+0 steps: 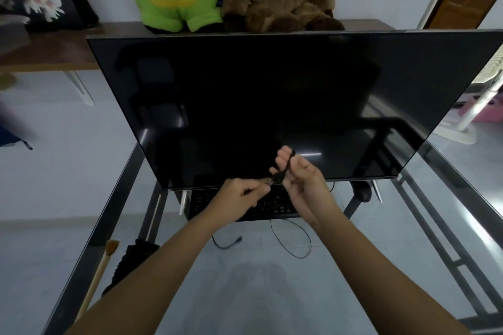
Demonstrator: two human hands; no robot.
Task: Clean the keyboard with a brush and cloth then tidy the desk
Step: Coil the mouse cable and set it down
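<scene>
Black plastic keys mark the keyboard [272,205], which is seen on the glass surface [272,294], tucked under the lower edge of the monitor [258,103] and partly hidden behind both hands. Just above it a thin black cord [283,171] is held between the hands, raised off the surface, presumably so that it can be wound up out of the way as part of the tidying.

The cord is looped over the fingers of the right hand [304,182]. Its grip is half closed, with the fingers curled loosely round the loop. The grip of the left hand [239,200] is closed tight at the fingertips. What looks like a plug end of the cord is pinched there, though blur leaves that uncertain.

Slack cable [299,242] lies in a loose loop on the glass just in front of the keyboard. Whether it belongs to the held cord cannot be told.

The brush [100,272] and the dark cloth [130,261] are laid side by side at the near left edge, well apart from the keyboard and untouched. From this it is judged that they are not needed for the step in hand.
</scene>
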